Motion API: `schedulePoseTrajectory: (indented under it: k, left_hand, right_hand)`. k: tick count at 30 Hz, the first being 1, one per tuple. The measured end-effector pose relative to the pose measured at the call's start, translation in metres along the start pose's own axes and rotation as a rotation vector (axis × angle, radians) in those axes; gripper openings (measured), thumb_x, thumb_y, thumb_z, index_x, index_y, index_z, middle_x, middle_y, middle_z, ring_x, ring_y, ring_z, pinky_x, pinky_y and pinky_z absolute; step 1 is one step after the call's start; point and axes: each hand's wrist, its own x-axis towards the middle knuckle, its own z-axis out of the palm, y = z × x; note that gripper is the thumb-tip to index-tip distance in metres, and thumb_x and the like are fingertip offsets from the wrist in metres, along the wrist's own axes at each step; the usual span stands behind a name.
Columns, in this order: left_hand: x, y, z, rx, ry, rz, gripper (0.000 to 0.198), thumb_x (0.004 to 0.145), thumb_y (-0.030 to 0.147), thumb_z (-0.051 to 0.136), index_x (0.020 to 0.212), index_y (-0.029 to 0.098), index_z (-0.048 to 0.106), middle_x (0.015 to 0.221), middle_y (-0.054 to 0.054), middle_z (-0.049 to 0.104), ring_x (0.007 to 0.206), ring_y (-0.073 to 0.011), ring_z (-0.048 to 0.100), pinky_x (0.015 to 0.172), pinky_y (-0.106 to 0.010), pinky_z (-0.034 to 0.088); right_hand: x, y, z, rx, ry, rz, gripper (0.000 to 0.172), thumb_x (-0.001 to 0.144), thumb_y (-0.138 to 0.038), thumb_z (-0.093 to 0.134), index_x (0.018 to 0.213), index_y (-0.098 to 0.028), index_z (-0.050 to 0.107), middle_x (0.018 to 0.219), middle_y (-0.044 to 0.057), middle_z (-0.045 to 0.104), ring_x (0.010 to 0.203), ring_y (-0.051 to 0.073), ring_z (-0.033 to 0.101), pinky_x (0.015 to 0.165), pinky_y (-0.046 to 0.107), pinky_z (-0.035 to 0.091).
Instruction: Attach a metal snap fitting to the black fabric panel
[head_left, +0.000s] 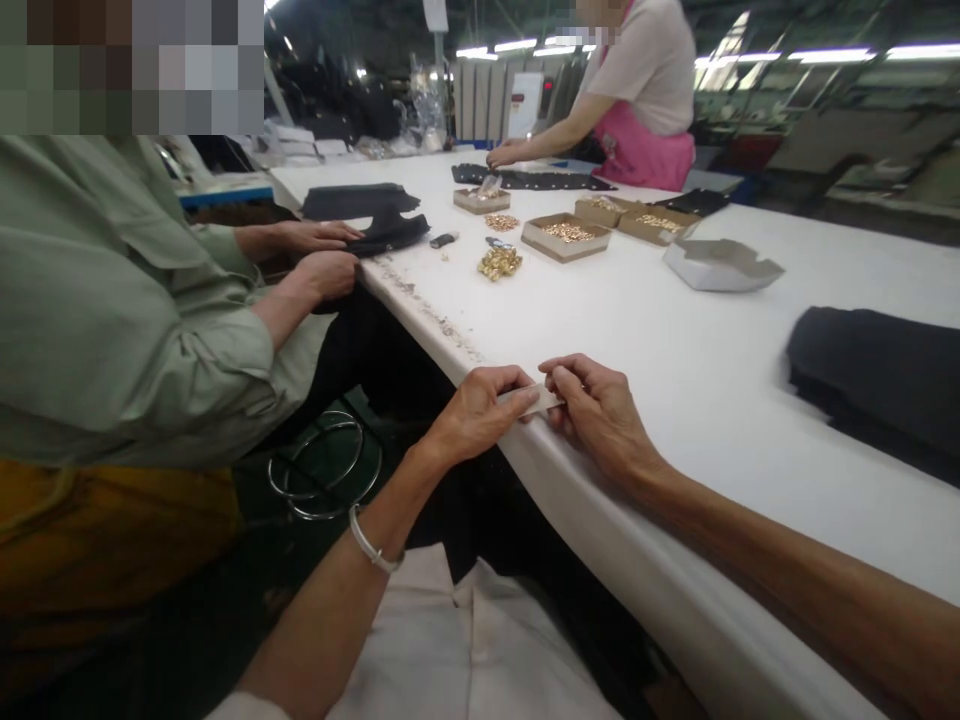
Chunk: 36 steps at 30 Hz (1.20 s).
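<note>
At the near edge of the white table, my left hand (484, 405) pinches a small, flat, pale strip (543, 399) between thumb and fingers. My right hand (600, 405) is closed around the strip's right end, its fingers curled and thumb bent in. Whether a smaller piece sits between those right fingertips is too small to tell. Ahead of both hands lies a loose pile of gold metal pieces (500, 263). Off to the right of my right hand is a folded stack of black cloth (877, 375), blurred along its edge.
Cardboard trays (564, 250) of small copper-coloured and gold pieces stand mid-table, near an open white box (720, 278). At left, a person in a green shirt (127, 300) handles black cloth (394, 230). Across the table, another person (645, 100) works on a studded black strip (540, 181).
</note>
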Motion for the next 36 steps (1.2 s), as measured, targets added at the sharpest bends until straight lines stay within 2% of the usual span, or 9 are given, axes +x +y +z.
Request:
schedulePoseTrajectory:
  k: [13,18,21,25,28,30,33,34,36]
  left_hand:
    - [0.006,-0.009,-0.005,-0.075,-0.067,0.021,0.019,0.085,0.024,0.052,0.070,0.015,0.060,0.066,0.004,0.059,0.065,-0.0091,0.051,0.068,-0.024,0.037]
    - [0.006,-0.009,-0.009,-0.093,-0.071,0.025,0.021,0.084,0.027,0.053,0.067,0.016,0.059,0.064,0.004,0.057,0.066,-0.0104,0.050,0.067,-0.024,0.035]
    - [0.000,-0.004,-0.011,-0.117,-0.070,0.025,0.022,0.086,0.028,0.052,0.069,0.016,0.059,0.066,0.004,0.057,0.067,-0.0104,0.051,0.066,-0.023,0.036]
    - [-0.022,-0.001,-0.009,-0.155,-0.132,0.007,0.023,0.088,0.031,0.051,0.074,0.016,0.060,0.069,0.004,0.058,0.068,-0.0101,0.050,0.065,-0.022,0.036]
    - [-0.047,-0.002,-0.005,-0.170,-0.222,-0.031,0.024,0.088,0.031,0.052,0.074,0.015,0.062,0.069,0.003,0.060,0.069,-0.0109,0.053,0.067,-0.022,0.038]
    - [-0.063,-0.003,-0.005,-0.162,-0.267,-0.071,0.024,0.088,0.031,0.052,0.073,0.015,0.062,0.069,0.002,0.061,0.069,-0.0116,0.054,0.069,-0.023,0.039]
    - [-0.083,-0.002,-0.010,-0.137,-0.301,-0.129,0.026,0.088,0.036,0.052,0.076,0.016,0.062,0.070,0.002,0.060,0.072,-0.0125,0.053,0.071,-0.024,0.038]
    - [-0.089,-0.001,-0.014,-0.131,-0.307,-0.141,0.027,0.088,0.039,0.052,0.077,0.016,0.062,0.071,0.002,0.059,0.073,-0.0128,0.053,0.071,-0.024,0.038]
    - [-0.098,0.001,-0.023,-0.116,-0.310,-0.154,0.030,0.088,0.042,0.051,0.078,0.016,0.061,0.071,0.001,0.059,0.073,-0.0133,0.054,0.071,-0.024,0.039]
  right_hand:
    - [0.001,-0.001,0.004,-0.030,0.085,0.048,0.021,0.089,-0.031,0.050,0.094,-0.015,0.062,0.072,-0.004,0.053,0.040,0.003,0.046,0.034,0.016,0.035]
    - [-0.001,-0.001,0.005,-0.011,0.137,0.070,0.025,0.088,-0.040,0.052,0.095,-0.017,0.061,0.070,-0.005,0.053,0.039,0.004,0.045,0.035,0.018,0.035]
    - [-0.002,0.000,0.004,-0.047,0.196,0.049,0.031,0.088,-0.045,0.051,0.094,-0.015,0.058,0.062,-0.005,0.051,0.037,0.005,0.041,0.034,0.018,0.030]
    - [-0.001,0.003,-0.001,-0.156,0.330,-0.043,0.035,0.090,-0.047,0.045,0.094,-0.014,0.056,0.068,-0.003,0.051,0.044,0.007,0.045,0.037,0.020,0.031]
    - [-0.004,0.002,-0.005,-0.310,0.399,-0.105,0.033,0.093,-0.042,0.040,0.096,-0.015,0.058,0.062,-0.002,0.051,0.050,0.012,0.049,0.047,0.024,0.040]
    - [-0.007,0.000,-0.003,-0.439,0.418,-0.163,0.029,0.093,-0.036,0.039,0.098,-0.015,0.059,0.069,0.002,0.058,0.062,0.016,0.055,0.059,0.030,0.047]
    - [-0.006,-0.006,0.012,-0.649,0.331,-0.286,0.025,0.089,-0.027,0.044,0.105,-0.016,0.060,0.103,0.012,0.064,0.092,0.023,0.060,0.084,0.039,0.049]
    - [-0.002,-0.007,0.021,-0.718,0.280,-0.324,0.028,0.086,-0.027,0.049,0.109,-0.015,0.059,0.114,0.014,0.062,0.103,0.026,0.057,0.091,0.042,0.047]
    - [0.008,-0.010,0.043,-0.845,0.188,-0.377,0.044,0.082,-0.031,0.059,0.122,-0.014,0.055,0.128,0.017,0.056,0.118,0.031,0.050,0.101,0.047,0.042]
